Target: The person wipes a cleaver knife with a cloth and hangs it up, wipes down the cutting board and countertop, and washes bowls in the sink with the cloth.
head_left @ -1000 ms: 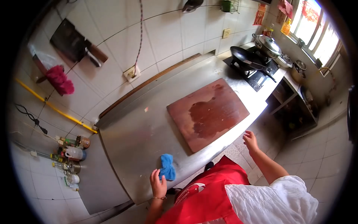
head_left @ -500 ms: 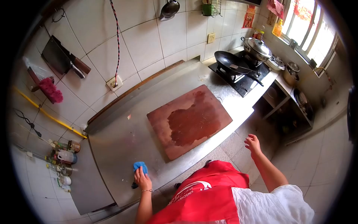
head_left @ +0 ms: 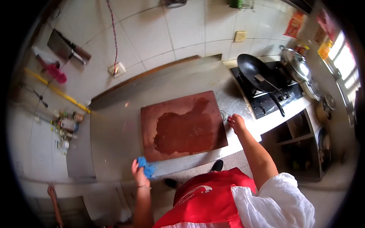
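My left hand [head_left: 139, 175] is closed on a crumpled blue cloth [head_left: 146, 167], held by the front edge of the steel counter, close to the board's lower left corner. A thick reddish-brown cutting board [head_left: 150, 125] lies flat on the counter, with a large dark wet patch and small pale scraps on its top. Beside its right edge is a metal ring [head_left: 224, 114]. My right hand [head_left: 237, 123] reaches over the counter just right of that ring, fingers pointing at the board and slightly bent. It appears to hold nothing, and a small gap separates it from the board.
A black wok [head_left: 253, 70] with a spatula sits on the gas stove [head_left: 266, 108], beside a lidded steel pot [head_left: 294, 64]. Cleavers [head_left: 62, 47] hang on the wall. Jars [head_left: 68, 125] stand at the left. Another person's arm [head_left: 56, 205] shows at lower left.
My left hand has lifted the blue cloth from the countertop and drawn it to the front edge. My right hand has come in toward the board's right side. The view has shifted and turned.
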`<control>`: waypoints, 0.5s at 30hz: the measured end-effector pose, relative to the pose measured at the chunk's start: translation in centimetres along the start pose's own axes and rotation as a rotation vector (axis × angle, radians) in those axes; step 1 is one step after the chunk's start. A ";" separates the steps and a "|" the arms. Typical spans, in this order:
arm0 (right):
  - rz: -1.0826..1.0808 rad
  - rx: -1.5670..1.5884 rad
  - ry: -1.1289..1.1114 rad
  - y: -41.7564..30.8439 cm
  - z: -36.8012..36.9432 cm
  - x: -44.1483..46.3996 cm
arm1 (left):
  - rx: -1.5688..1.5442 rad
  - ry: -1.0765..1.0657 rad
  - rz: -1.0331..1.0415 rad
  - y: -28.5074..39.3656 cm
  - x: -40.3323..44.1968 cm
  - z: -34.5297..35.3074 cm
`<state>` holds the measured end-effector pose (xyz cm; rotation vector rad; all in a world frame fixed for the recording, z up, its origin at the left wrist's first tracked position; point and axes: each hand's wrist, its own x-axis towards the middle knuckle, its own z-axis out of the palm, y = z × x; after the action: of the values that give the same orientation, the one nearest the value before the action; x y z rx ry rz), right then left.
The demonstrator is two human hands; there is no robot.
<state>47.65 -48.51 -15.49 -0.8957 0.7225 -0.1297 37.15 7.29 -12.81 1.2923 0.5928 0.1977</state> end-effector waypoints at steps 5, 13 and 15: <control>0.311 -0.094 -0.117 -1.4 2.6 2.5 | 0.213 -0.159 0.063 -1.1 -7.6 11.0; 0.595 0.130 -0.113 -6.9 5.3 -11.6 | 0.800 -0.752 0.895 1.5 -16.6 27.6; 0.565 0.112 -0.114 -7.9 4.8 -13.0 | 0.895 -0.848 1.027 1.0 -17.7 29.6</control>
<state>42.26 -45.26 -0.86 -0.5606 0.8274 0.3758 37.83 -25.52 -2.01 2.2640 -0.8652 0.1965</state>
